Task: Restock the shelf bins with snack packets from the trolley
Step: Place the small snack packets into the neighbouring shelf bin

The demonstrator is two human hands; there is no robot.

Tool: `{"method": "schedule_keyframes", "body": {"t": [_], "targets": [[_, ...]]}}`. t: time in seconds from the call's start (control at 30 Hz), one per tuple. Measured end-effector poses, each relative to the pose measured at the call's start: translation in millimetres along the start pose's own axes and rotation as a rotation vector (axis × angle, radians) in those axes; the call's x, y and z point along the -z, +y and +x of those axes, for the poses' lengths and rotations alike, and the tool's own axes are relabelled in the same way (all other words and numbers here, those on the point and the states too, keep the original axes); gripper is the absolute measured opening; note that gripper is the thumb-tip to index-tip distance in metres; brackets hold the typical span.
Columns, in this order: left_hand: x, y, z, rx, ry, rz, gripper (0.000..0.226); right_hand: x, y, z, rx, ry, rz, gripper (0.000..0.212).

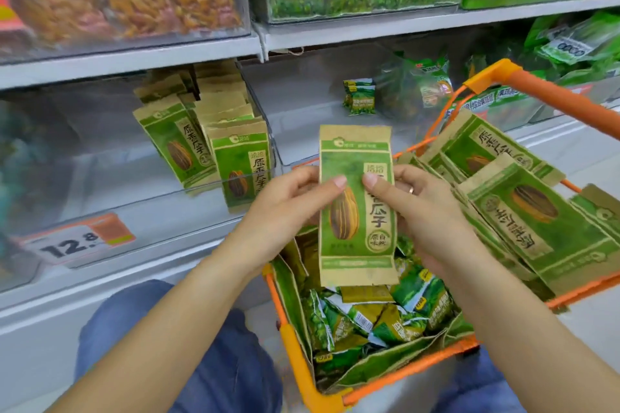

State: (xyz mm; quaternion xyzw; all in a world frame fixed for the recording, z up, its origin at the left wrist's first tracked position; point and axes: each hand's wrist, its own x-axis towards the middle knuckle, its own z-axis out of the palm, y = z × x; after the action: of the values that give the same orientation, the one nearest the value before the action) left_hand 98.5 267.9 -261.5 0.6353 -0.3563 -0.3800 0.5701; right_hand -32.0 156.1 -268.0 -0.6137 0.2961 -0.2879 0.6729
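Holding one sunflower seed packet (357, 208) upright above the trolley (302, 359), your left hand (288, 211) and right hand (416, 208) pinched its edges, thumbs in front. Risk: that light pinch could slip reaching the shelf bin (235, 178), toppling standing packets.

Shop: price tags (78, 242), stocked shelves (432, 23)

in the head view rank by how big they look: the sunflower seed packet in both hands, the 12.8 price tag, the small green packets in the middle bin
1. sunflower seed packet, nearest the camera, so its lead is unsure
2. 12.8 price tag
3. small green packets, farthest back
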Motion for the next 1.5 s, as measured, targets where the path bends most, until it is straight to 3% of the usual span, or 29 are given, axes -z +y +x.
{"method": "schedule_keyframes", "body": {"t": [0.13,0.33,0.43,0.5,0.63,0.73,0.8,0.93,1.1,1.2,1.37,1.5], "targets": [[31,-1,-16,-0.026,0.168,-0.085,0.018,-47,2,10,0.031,-0.097,0.008,0.028],[139,-9,-19,0.121,0.600,-0.117,0.012,-92,7,46,0.118,-0.023,-0.220,0.016],[190,-14,-2,0.229,0.713,-0.137,0.011,-106,21,72,0.234,0.031,-0.464,0.035],[214,-22,16,0.285,0.723,-0.113,0.015,-115,29,85,0.284,0.099,-0.556,0.050],[224,-35,59,0.261,0.774,-0.040,0.013,-128,43,106,0.279,0.179,-0.583,0.061],[225,-47,86,0.255,0.813,0.113,0.044,-130,50,111,0.333,0.226,-0.704,0.062],[227,-61,98,0.366,0.750,0.218,0.066,-129,54,111,0.350,0.233,-0.726,0.060],[212,-64,99,0.467,0.646,0.222,0.033,-130,57,111,0.352,0.260,-0.693,0.064],[214,-68,99,0.358,0.695,0.362,0.055,-131,62,115,0.379,0.247,-0.764,0.076],[212,-70,98,0.295,0.692,0.487,0.065,-129,61,113,0.374,0.241,-0.750,0.066],[211,-71,99,0.396,0.605,0.213,0.047,-128,62,113,0.382,0.233,-0.734,0.062],[212,-71,105,0.385,0.596,0.171,0.040,-128,62,114,0.395,0.236,-0.748,0.062]]}}
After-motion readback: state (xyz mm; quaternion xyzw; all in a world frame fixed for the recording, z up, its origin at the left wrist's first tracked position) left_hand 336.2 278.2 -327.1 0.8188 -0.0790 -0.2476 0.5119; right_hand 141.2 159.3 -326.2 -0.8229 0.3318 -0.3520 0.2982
